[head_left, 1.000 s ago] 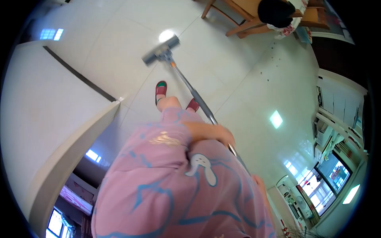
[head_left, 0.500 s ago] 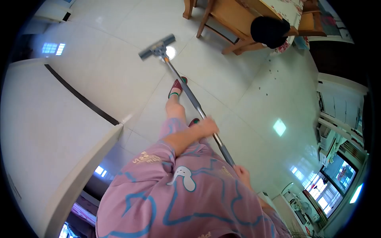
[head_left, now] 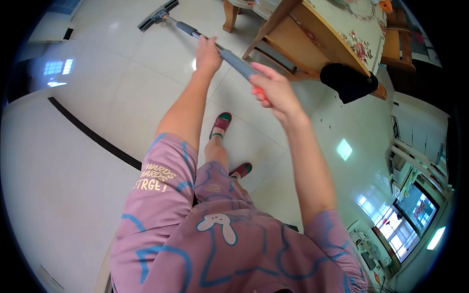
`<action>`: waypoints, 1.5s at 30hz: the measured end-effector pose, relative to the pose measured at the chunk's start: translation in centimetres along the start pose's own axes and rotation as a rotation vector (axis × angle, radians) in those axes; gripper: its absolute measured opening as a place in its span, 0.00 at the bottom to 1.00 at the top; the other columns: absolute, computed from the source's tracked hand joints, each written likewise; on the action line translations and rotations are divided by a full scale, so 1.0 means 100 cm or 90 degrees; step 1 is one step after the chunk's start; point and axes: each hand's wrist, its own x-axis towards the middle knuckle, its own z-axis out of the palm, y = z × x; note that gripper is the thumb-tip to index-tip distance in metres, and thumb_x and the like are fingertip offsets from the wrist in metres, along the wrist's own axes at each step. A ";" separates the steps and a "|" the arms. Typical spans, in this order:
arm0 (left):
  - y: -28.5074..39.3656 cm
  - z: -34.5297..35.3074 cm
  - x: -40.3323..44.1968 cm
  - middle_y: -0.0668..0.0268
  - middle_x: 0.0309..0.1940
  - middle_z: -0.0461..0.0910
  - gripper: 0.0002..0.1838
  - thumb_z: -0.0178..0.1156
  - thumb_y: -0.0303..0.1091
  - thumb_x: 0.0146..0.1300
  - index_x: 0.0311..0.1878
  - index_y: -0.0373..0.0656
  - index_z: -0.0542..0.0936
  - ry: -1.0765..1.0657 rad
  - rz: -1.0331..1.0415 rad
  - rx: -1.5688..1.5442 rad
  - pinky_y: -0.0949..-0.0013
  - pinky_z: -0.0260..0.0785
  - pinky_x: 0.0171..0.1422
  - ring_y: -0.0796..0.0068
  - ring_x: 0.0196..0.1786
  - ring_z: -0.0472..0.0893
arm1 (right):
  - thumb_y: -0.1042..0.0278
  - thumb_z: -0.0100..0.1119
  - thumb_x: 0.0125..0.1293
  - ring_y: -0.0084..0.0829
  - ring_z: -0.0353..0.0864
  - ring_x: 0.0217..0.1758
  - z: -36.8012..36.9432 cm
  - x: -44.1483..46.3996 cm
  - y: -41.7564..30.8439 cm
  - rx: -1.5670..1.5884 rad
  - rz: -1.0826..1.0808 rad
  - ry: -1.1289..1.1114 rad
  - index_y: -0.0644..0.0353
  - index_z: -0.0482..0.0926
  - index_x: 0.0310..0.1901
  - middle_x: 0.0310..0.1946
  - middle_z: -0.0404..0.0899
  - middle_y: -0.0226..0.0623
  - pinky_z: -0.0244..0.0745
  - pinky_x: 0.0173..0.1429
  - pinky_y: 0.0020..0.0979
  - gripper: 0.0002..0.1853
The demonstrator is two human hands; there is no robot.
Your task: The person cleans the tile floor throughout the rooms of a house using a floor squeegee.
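Note:
A mop [head_left: 185, 28] with a grey flat head and a long pole stretches forward and to the left in the head view, its head on the tiled floor at the top left. Around the pole's middle, my left hand [head_left: 208, 56] is closed. My right hand [head_left: 273, 90] holds the thick grey handle end, with an orange-red part under its fingers; some of these fingers look extended along the handle. Both arms are stretched out ahead of my body.
A wooden chair [head_left: 303, 41] with a black cloth [head_left: 344, 82] on it stands by a table with a floral cloth [head_left: 359, 29] at the upper right. A white wall or panel [head_left: 63, 195] is at left. Small dark bits lie on the floor.
Both hands have moved forward and away from my body, pushing the mop head farther toward the top left. The chair and table now show more fully.

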 end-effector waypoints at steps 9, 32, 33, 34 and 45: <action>0.088 0.054 -0.043 0.39 0.70 0.51 0.34 0.70 0.42 0.53 0.64 0.59 0.70 -0.093 0.091 -0.138 0.49 0.49 0.75 0.33 0.73 0.49 | 0.66 0.52 0.68 0.13 0.60 0.19 -0.060 -0.086 0.004 -0.035 0.067 0.146 0.61 0.64 0.67 0.23 0.69 0.23 0.52 0.20 0.17 0.27; 0.149 0.108 -0.289 0.60 0.53 0.73 0.15 0.66 0.37 0.51 0.42 0.49 0.78 -0.372 0.209 0.211 0.43 0.49 0.73 0.56 0.71 0.60 | 0.66 0.49 0.67 0.16 0.62 0.18 -0.182 -0.257 0.204 -0.166 0.149 0.018 0.49 0.62 0.70 0.21 0.66 0.23 0.62 0.22 0.21 0.28; 0.153 0.114 -0.306 0.60 0.53 0.73 0.15 0.66 0.37 0.51 0.42 0.49 0.78 -0.378 0.216 0.217 0.43 0.49 0.73 0.56 0.71 0.60 | 0.66 0.49 0.68 0.14 0.61 0.17 -0.190 -0.270 0.220 -0.166 0.146 0.023 0.45 0.64 0.70 0.19 0.64 0.22 0.59 0.21 0.20 0.27; 0.157 0.120 -0.322 0.60 0.51 0.74 0.15 0.67 0.38 0.50 0.42 0.49 0.79 -0.421 0.229 0.216 0.44 0.50 0.73 0.57 0.69 0.62 | 0.66 0.49 0.68 0.14 0.61 0.17 -0.198 -0.286 0.234 -0.156 0.145 0.026 0.45 0.64 0.70 0.19 0.64 0.22 0.59 0.21 0.20 0.27; 0.263 0.204 -0.512 0.64 0.38 0.82 0.12 0.63 0.47 0.53 0.36 0.53 0.85 -0.783 0.459 0.335 0.38 0.53 0.65 0.62 0.49 0.80 | 0.71 0.50 0.64 0.19 0.69 0.23 -0.295 -0.484 0.361 -0.271 0.146 0.179 0.52 0.73 0.62 0.24 0.74 0.31 0.69 0.32 0.25 0.23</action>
